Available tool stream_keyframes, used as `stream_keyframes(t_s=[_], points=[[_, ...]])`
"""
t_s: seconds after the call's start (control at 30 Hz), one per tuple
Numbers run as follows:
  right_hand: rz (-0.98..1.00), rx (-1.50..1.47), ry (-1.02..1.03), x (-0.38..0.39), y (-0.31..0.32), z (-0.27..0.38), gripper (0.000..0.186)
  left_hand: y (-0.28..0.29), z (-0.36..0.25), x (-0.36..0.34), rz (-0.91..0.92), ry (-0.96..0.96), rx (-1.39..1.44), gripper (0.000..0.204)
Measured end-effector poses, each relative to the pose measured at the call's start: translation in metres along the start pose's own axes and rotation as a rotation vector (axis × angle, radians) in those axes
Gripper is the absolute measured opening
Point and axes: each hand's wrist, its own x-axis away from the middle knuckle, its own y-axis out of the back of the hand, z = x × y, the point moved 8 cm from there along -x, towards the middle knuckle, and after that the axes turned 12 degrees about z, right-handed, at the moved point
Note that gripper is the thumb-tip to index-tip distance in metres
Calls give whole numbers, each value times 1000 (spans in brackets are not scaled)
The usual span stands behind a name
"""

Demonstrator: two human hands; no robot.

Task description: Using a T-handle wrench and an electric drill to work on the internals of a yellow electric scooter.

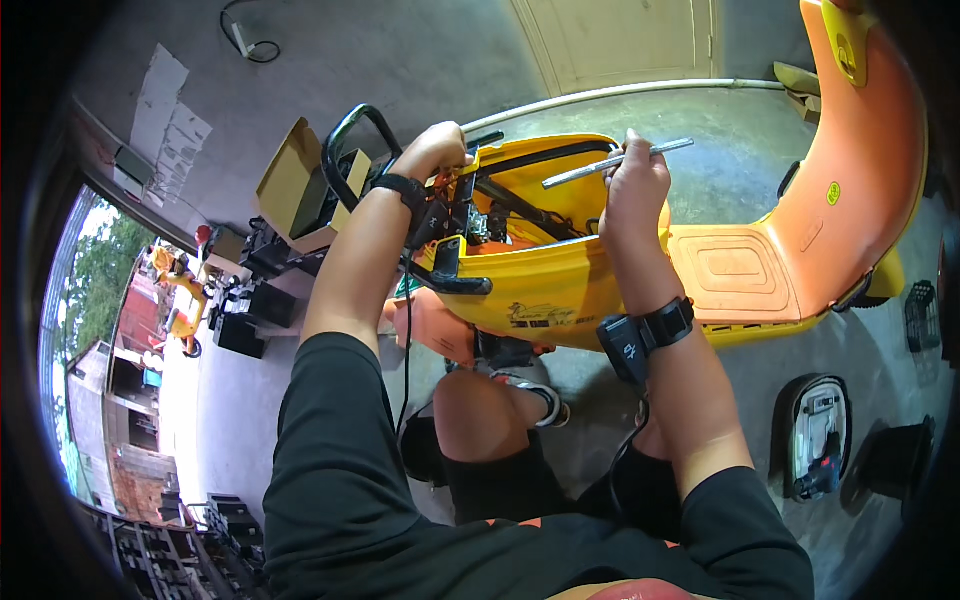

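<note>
A cardboard box [283, 182] and black looped bar [343, 130] stood near my left hand [436, 150], whose grip I couldn't tell; my right hand [637, 188] was clamped on a slim silver rod [580, 172], slanting over the open yellow scooter body [560, 290].

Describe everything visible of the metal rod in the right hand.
The rod is slender, straight and silver-grey, with a metallic-looking shine. The right hand grips it near the middle; both ends stick out. It slants, right end higher in the picture, its left part seen against the opening of the yellow body shell. Only the hand clearly touches it; its end details are unclear.
</note>
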Motion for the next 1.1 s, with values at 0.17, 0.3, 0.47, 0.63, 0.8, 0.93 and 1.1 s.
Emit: stream_keyframes(t_s=[0.17, 0.3, 0.47, 0.63, 0.8, 0.93, 1.1], points=[[-13, 94, -6, -2, 1, 0, 19, -2, 3, 2, 70, -26, 168, 24], [-11, 104, 2, -3, 2, 0, 19, 8, -15, 14, -74, -262, 52, 22], [-23, 126, -8, -4, 3, 0, 19, 3, -15, 10, -57, -104, -35, 28], [1, 82, -16, -3, -1, 1, 20, 9, -18, 12, -137, 45, -223, 38], [-12, 102, -44, -3, 0, 0, 19, 9, -18, 16, -5, -162, -103, 29], [-18, 128, -46, -5, 0, -1, 25, 5, -19, 14, 41, -150, -76, 26], [-27, 154, -64, -4, 2, -2, 28, 15, -26, 16, -124, 21, -242, 30]])
